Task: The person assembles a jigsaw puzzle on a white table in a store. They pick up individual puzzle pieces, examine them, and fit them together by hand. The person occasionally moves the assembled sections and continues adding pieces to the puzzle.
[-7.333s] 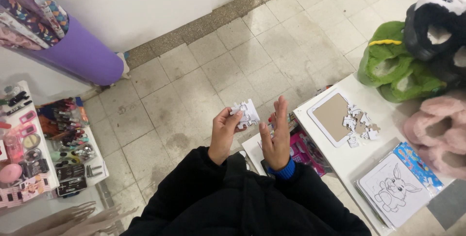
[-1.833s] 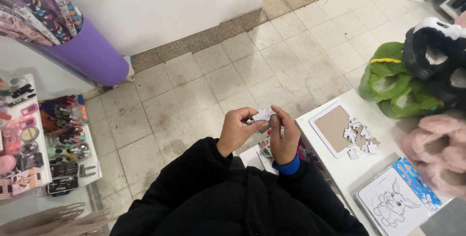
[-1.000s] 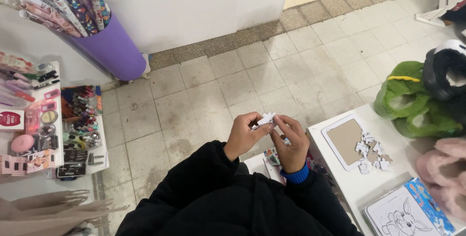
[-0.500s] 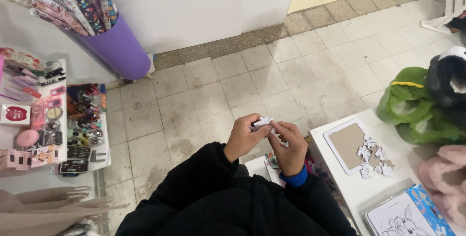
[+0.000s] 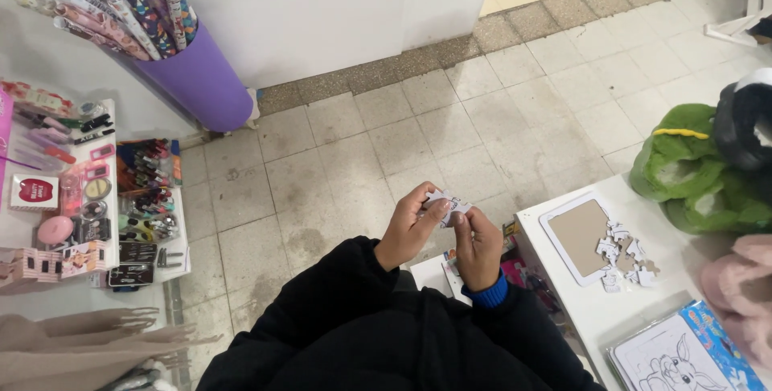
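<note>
From the head view, both hands meet over the floor just left of the white bench (image 5: 595,310), pinching small joined puzzle pieces (image 5: 447,203) between them. The left hand (image 5: 408,228) closes its fingers on the pieces from the left; the right hand (image 5: 478,244) grips their right edge. A puzzle tray (image 5: 577,236) and loose pieces (image 5: 623,256) lie on the bench, nearer the right hand.

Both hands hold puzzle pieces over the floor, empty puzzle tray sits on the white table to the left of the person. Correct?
Not quite. The head view shows the left hand and right hand holding the puzzle pieces over the floor, but the empty puzzle tray sits on the white table to the person's right, not left.
</note>
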